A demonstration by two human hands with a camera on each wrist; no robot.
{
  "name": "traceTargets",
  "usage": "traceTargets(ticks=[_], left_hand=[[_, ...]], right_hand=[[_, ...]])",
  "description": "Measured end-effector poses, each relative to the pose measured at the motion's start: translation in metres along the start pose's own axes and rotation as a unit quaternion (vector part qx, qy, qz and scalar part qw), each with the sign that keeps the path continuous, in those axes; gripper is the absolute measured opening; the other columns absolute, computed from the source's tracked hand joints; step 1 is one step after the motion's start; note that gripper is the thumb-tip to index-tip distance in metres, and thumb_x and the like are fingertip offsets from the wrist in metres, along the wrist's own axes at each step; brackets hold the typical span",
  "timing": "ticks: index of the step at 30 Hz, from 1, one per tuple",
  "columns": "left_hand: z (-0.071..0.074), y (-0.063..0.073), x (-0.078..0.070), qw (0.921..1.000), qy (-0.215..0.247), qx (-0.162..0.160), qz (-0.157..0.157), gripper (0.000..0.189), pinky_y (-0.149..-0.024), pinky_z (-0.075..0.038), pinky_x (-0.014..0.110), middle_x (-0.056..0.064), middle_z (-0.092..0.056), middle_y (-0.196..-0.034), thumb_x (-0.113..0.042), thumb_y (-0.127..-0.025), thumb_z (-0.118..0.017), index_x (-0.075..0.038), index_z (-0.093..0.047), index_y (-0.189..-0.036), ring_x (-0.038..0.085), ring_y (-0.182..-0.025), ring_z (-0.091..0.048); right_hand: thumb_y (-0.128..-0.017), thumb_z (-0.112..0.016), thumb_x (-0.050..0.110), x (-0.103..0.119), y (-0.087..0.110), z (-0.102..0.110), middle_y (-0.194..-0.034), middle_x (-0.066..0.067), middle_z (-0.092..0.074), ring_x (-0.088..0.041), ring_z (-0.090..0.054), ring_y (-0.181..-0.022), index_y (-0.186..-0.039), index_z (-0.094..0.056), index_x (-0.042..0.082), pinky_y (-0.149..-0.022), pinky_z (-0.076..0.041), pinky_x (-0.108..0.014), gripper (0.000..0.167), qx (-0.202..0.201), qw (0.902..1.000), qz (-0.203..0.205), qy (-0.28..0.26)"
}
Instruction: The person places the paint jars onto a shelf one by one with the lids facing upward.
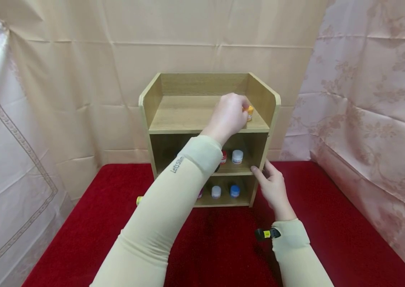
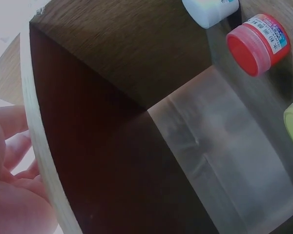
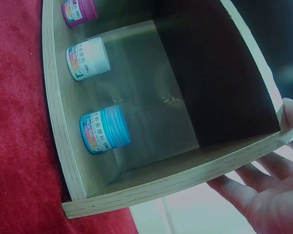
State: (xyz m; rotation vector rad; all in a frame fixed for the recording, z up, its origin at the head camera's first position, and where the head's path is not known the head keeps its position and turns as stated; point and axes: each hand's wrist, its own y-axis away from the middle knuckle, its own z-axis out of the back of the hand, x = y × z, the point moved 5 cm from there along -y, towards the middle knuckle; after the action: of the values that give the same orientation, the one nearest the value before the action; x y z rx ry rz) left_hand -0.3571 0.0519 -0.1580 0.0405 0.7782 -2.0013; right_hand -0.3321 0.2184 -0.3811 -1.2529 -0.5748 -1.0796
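Around the middle of the wooden shelf unit (image 1: 184, 113), clock hours being read in the head view, the main risk is the whole carcass shifting or tipping on the red cloth (image 1: 331, 207), should the top be pushed or leaned on while the brace is light. Next in size, the left sleeve (image 1: 156, 215) slants in from 7 o'clock across the lower compartments; it hides much of them, and a low swing of the cuff could brush the red jar (image 1: 224, 158) or the white jar (image 1: 237, 156) at 4 o'clock. The right hand (image 1: 273, 188), also at 4 o'clock, pinches the side panel, thumb in front and fingers outside; if it loosened, that steadying would go. The left hand (image 1: 227, 113), at 1 o'clock, has its fingers drawn in about the orange jar (image 1: 250, 113), spread no wider than the jar. That jar is over the top board at 2 o'clock, near the side wall; whether its base bears fully cannot be told, so an early release or a catching finger might topple it. It is small, rounded and bright orange, with pale label marks too small to read.
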Motion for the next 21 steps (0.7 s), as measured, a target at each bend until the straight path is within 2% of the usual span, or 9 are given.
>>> traceTargets(ticks=[4,10,16,21], left_hand=[[-0.0001,-0.0015,-0.0005,0.9999,-0.009,-0.005,0.004,0.019,-0.092,-0.046,0.025,0.000,-0.071,-0.104,-0.009,-0.096,-0.062,-0.012,-0.078,-0.106,0.015,-0.103,-0.060],[-0.0013,-0.0022,-0.0021,0.9997,-0.026,-0.005,0.003,0.021,-0.094,-0.047,0.027,0.000,-0.071,-0.107,-0.011,-0.098,-0.062,-0.013,-0.078,-0.110,0.016,-0.105,-0.061],[-0.0014,-0.0003,-0.0015,0.9991,-0.041,-0.014,0.003,0.020,-0.095,-0.047,0.029,0.001,-0.068,-0.111,-0.015,-0.099,-0.063,-0.014,-0.078,-0.112,0.017,-0.109,-0.060],[0.0020,0.0026,0.0025,0.9993,-0.026,-0.026,0.006,0.022,-0.090,-0.049,0.029,0.002,-0.066,-0.112,-0.022,-0.099,-0.065,-0.016,-0.076,-0.117,0.016,-0.103,-0.060]], right_hand=[[-0.101,-0.066,0.030,-0.0001,0.0002,0.0001,-0.139,-0.013,-0.061,-0.033,-0.064,-0.117,-0.152,-0.050,0.027,-0.096,-0.052,-0.050,0.054,-0.001,1.0000,0.001,0.000],[-0.101,-0.066,0.029,0.0010,0.0014,0.0005,-0.136,-0.012,-0.064,-0.030,-0.065,-0.114,-0.151,-0.052,0.025,-0.093,-0.055,-0.041,0.052,-0.005,1.0000,0.004,0.001],[-0.101,-0.066,0.029,0.0010,0.0021,0.0007,-0.137,-0.014,-0.062,-0.032,-0.065,-0.115,-0.152,-0.051,0.024,-0.093,-0.053,-0.047,0.053,-0.002,1.0000,0.003,-0.001],[-0.101,-0.066,0.029,0.0015,0.0018,-0.0001,-0.136,-0.014,-0.063,-0.032,-0.065,-0.115,-0.152,-0.051,0.023,-0.092,-0.054,-0.046,0.053,-0.002,1.0000,-0.002,-0.001]])
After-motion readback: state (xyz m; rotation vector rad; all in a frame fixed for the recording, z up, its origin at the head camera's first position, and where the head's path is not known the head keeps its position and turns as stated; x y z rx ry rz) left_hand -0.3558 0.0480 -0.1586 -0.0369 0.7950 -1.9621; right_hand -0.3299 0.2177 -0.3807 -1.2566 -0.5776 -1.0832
